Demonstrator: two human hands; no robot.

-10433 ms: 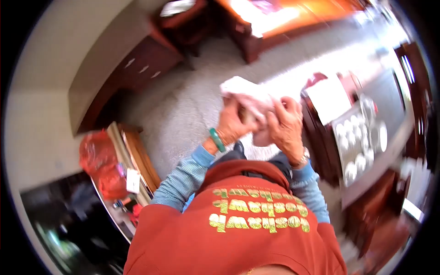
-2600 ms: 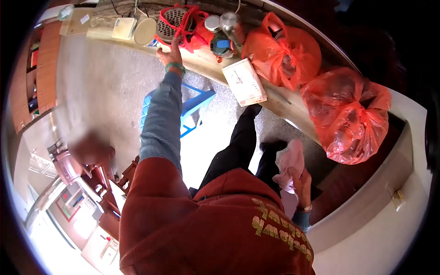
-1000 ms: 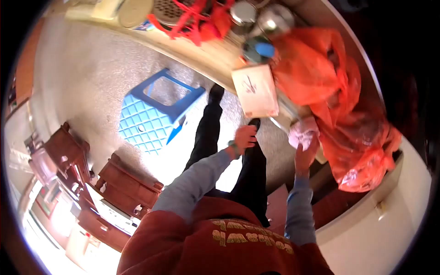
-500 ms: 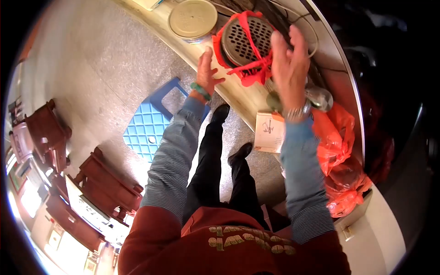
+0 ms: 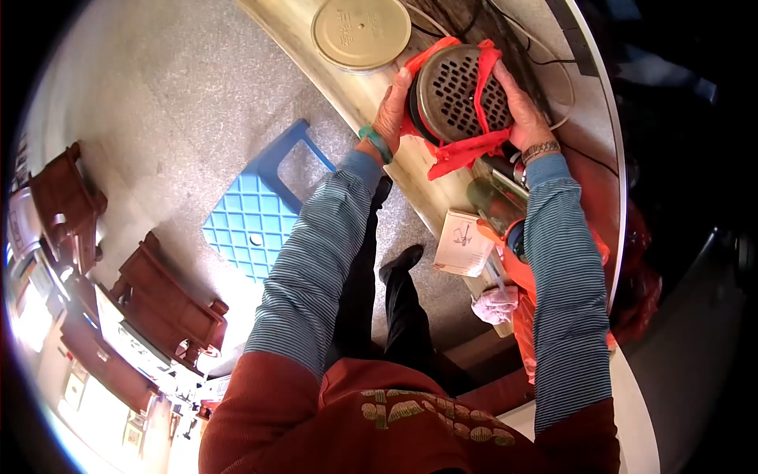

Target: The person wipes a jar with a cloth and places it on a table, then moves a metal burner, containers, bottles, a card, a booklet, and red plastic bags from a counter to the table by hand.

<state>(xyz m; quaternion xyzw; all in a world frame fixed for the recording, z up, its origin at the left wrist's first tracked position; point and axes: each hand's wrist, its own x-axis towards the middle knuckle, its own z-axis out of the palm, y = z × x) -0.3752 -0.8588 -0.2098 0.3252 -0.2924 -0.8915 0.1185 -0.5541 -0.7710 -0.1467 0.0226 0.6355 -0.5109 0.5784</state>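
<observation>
A round, dark object with a perforated metal top (image 5: 452,93) sits in a red plastic bag (image 5: 467,158) on the bench. A strip of the bag crosses its top. My left hand (image 5: 391,112) presses against its left side, with a green bangle at the wrist. On the opposite side my right hand (image 5: 521,109) wraps around the edge, thumb near the rim, so both hands hold it between them. Some fingers are hidden behind the bag. Just left of it stands a tin with a gold lid (image 5: 360,33).
The narrow bench (image 5: 335,83) runs diagonally. Cables (image 5: 553,60) lie behind the object. Nearer me are a green glass bottle (image 5: 493,197), a small box (image 5: 464,243), a pink cloth (image 5: 496,305) and orange-red bags (image 5: 524,332). A blue stool (image 5: 257,213) stands on the floor.
Both hands have closed in on the bagged round object and now grip its sides. The bag's tied strips have shifted, and the view has moved slightly.
</observation>
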